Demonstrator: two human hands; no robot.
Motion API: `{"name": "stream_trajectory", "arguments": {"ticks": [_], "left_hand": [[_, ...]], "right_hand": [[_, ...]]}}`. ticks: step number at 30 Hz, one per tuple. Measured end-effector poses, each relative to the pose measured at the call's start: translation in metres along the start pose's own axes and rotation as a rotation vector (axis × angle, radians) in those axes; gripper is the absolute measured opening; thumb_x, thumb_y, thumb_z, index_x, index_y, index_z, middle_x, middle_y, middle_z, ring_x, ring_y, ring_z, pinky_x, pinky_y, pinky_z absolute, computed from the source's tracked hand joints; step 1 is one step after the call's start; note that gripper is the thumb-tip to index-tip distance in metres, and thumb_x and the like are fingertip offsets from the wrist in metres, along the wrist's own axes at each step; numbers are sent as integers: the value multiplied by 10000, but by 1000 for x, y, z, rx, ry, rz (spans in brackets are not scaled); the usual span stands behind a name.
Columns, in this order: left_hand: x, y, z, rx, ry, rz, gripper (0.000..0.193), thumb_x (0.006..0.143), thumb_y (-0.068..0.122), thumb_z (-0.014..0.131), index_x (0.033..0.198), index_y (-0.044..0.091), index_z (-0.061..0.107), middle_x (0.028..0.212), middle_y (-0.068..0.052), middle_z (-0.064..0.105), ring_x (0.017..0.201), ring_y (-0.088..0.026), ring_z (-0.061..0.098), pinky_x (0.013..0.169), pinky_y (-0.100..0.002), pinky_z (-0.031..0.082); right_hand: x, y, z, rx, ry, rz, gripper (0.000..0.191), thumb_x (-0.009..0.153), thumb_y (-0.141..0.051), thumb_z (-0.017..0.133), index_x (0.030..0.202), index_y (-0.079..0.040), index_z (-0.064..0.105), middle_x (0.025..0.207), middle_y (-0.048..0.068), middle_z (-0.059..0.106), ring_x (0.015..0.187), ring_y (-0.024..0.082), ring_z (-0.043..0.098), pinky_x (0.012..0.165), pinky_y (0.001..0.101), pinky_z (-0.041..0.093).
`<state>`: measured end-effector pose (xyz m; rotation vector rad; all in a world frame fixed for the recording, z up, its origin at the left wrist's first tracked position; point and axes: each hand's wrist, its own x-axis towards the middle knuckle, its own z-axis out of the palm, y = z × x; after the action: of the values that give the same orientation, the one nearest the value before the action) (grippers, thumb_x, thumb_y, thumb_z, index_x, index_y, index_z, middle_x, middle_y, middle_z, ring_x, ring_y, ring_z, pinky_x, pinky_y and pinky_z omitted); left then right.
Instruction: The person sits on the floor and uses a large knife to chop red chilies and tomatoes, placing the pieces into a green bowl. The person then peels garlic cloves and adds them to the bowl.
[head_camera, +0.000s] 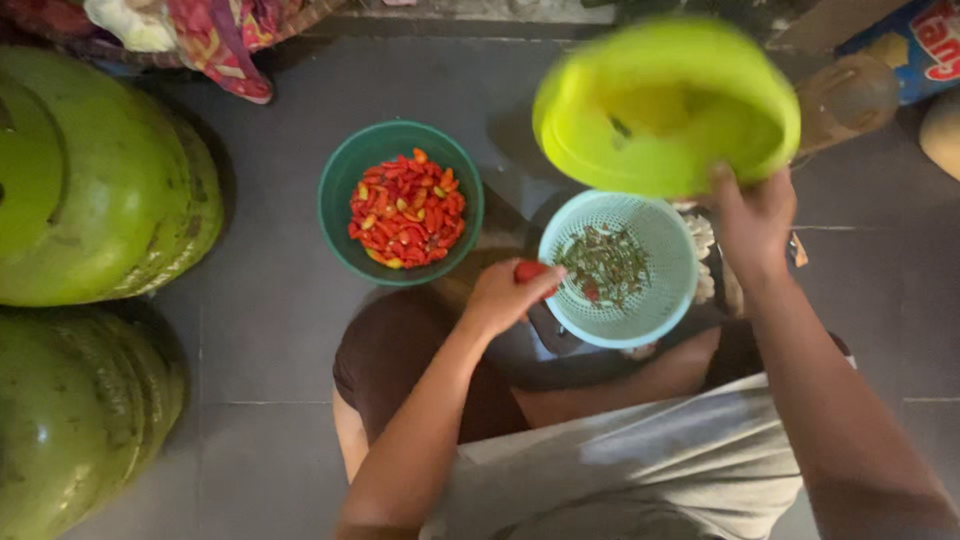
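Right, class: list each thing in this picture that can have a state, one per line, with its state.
lime green bowl: raised, tilted, held by right hand
light blue basket: upright, holds green stems
dark green bowl: upright on floor, filled with red chillies
red chilli: pinched in left hand
green gas cylinders: resting side by side on the floor

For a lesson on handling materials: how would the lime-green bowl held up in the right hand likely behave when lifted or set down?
The lime-green bowl looks like thin plastic, so probably light: the right hand lifts it by the rim alone. Its rounded, smooth shape suggests it could slip or rock if set down carelessly.
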<state>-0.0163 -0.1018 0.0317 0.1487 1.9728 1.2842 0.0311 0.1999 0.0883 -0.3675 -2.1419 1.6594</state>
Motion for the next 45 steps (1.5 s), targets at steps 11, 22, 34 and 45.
{"name": "stream_trajectory", "arguments": {"ticks": [11, 22, 34, 45], "left_hand": [[15, -13, -3, -161, -45, 14, 676, 788, 670, 682, 1029, 46, 782, 792, -49, 712, 554, -117, 602, 505, -294, 543], [23, -10, 4, -136, -10, 9, 640, 767, 637, 722, 1035, 57, 766, 823, -37, 729, 599, -114, 641, 496, -306, 564], [36, -34, -12, -720, -36, 23, 520, 875, 486, 737, 1133, 46, 636, 934, -67, 694, 646, -158, 654, 474, -293, 505], [35, -35, -16, -1078, -78, 146, 388, 977, 354, 641, 1295, 154, 542, 1082, -80, 649, 740, -199, 644, 562, -343, 513]], "right_hand": [[-80, 35, -40, 159, 216, -9, 323, 1128, 41, 586, 1431, 24, 476, 1328, 108, 643, 1165, 179, 697, 965, 322, 612], [-35, 5, -12, 29, 133, 269, 378, 1023, -27, 568, 1361, 97, 453, 1229, 227, 649, 917, 268, 749, 728, 314, 643], [89, 61, 131, 358, -67, 781, 399, 949, -114, 655, 1276, 97, 564, 1238, 207, 645, 1023, 314, 719, 779, 389, 637], [-71, 65, -53, -340, 156, 180, 400, 1055, -163, 649, 1414, 9, 605, 1345, 140, 672, 1220, 202, 639, 1036, 323, 492]]}}
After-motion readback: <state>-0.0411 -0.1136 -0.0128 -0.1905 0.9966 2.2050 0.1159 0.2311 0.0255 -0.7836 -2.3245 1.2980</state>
